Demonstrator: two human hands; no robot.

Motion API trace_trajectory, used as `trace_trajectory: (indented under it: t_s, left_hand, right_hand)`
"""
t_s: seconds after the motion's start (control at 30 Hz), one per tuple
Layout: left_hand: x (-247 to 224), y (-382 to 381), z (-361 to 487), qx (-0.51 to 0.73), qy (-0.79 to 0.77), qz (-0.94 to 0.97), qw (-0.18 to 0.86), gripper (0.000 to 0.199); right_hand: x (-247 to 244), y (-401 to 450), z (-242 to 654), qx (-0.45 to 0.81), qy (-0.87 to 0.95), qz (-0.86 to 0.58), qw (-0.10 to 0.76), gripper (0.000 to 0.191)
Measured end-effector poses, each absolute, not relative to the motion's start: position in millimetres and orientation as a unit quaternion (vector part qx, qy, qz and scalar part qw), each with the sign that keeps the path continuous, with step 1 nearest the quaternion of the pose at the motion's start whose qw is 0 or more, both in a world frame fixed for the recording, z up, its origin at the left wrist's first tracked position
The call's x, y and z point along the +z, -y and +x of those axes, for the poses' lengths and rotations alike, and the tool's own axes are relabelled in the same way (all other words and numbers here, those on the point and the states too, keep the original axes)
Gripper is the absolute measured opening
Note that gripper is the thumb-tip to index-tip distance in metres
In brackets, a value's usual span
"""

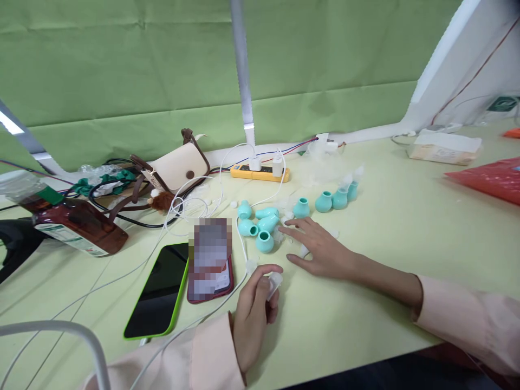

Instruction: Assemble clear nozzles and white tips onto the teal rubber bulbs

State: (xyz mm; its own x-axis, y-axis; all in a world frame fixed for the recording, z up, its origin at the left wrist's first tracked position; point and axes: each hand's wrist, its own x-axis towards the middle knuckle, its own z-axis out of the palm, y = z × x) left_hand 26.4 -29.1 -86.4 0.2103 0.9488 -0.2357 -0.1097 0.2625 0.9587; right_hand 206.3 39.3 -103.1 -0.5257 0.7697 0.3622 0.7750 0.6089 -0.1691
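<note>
My left hand (255, 309) is closed around a small translucent plastic piece (274, 284) near the front of the table. To its right, my right hand (320, 246) reaches forward with its fingers spread over small clear pieces (281, 234); I see nothing gripped in it. Just beyond those fingertips lie several turquoise bulb-shaped pieces with round openings, such as a turquoise bulb (265, 242) standing upright. Farther back is a row of more bulbs, among them one turquoise bulb (324, 202); those at its right end carry translucent tips (358, 173).
Left of my hands lie a green-cased phone (158, 292) and a red-cased phone (211, 265), with white cables around them. A brown bottle (81, 225), a cream handbag (179, 168) and a yellow power strip (260, 173) sit behind. A tissue pack (444, 147) and red plastic (491, 180) are at right.
</note>
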Motion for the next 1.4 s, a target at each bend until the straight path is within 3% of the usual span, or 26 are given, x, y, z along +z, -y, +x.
trace_trajectory:
  t_s: [0.2, 0.9, 1.4]
  left_hand:
    - [-86.3, 28.1, 25.3, 0.434, -0.461, 0.425, 0.647, 0.034]
    - [-86.6, 28.9, 24.4, 0.439, -0.433, 0.458, 0.641, 0.041]
    - [-91.7, 28.5, 25.5, 0.424, -0.45, 0.499, 0.607, 0.021]
  right_hand:
    - [-97.3, -35.7, 203.1, -0.043, 0.873, -0.465, 0.143, 0.048]
    - [-101.8, -36.0, 200.1, -0.06, 0.878, -0.44, 0.176, 0.047]
    - [-102.7, -48.5, 185.8, 0.003, 0.858, -0.445, 0.257, 0.041]
